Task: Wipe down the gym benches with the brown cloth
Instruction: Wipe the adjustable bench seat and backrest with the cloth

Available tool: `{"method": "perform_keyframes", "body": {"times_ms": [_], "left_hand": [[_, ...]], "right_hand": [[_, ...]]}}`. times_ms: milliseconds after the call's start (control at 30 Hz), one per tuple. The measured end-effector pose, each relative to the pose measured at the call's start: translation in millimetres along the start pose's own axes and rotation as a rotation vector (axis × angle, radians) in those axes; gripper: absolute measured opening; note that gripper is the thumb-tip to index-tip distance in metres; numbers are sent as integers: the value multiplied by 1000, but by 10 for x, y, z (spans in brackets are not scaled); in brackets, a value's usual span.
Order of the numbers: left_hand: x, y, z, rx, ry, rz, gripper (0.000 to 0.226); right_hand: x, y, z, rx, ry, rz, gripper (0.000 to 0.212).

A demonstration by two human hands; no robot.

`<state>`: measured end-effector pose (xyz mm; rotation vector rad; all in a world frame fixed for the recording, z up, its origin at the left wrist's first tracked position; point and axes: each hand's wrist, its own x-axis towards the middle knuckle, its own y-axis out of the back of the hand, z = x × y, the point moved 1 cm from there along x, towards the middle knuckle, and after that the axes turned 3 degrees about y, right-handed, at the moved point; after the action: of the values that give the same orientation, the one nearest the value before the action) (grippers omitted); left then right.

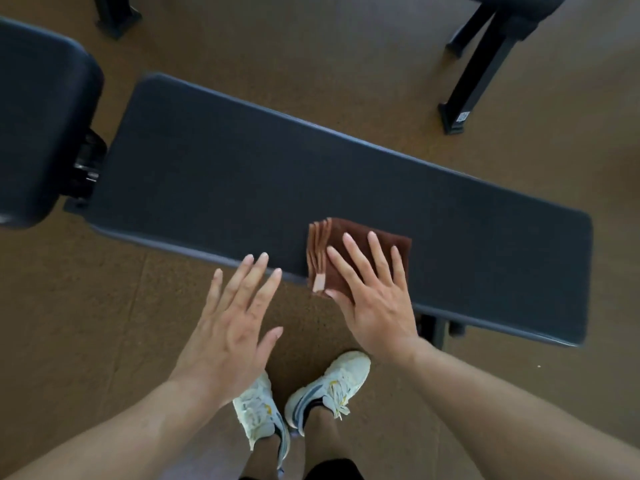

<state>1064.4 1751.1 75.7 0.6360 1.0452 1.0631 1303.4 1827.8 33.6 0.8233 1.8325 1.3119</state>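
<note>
the padded surface (242, 161) runs from far left to near right, dark, flat and firm, so it should take pressure well. the cloth (346, 244) lies folded in layers near its near edge, toward the right; it looks soft, light and apt to bunch or slide, so a flat palm pressing its middle seems the best hold. the right hand (374, 299) rests on it, fingers spread, grip wide open, clasping nothing. the left hand (232, 327) hovers off the near edge, also spread and empty.
</note>
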Motion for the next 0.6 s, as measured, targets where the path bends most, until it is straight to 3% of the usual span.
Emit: {"method": "perform_keyframes", "body": {"times_ms": [167,267,433,600], "left_hand": [[311,130,560,-49,-55,-104,80],[511,140,948,-46,-82,-150,81],[838,38,1496,6,-178,-211,83],[1336,-70,1527,154,-238,-190,88]], "right_hand": [[-798,61,563,157,-588,-53,65],[-897,181,749,239,-820,-111,69],[-552,288,1081,227,-1021,-92,73],[-368,299,1489,145,-925,-74,74]]}}
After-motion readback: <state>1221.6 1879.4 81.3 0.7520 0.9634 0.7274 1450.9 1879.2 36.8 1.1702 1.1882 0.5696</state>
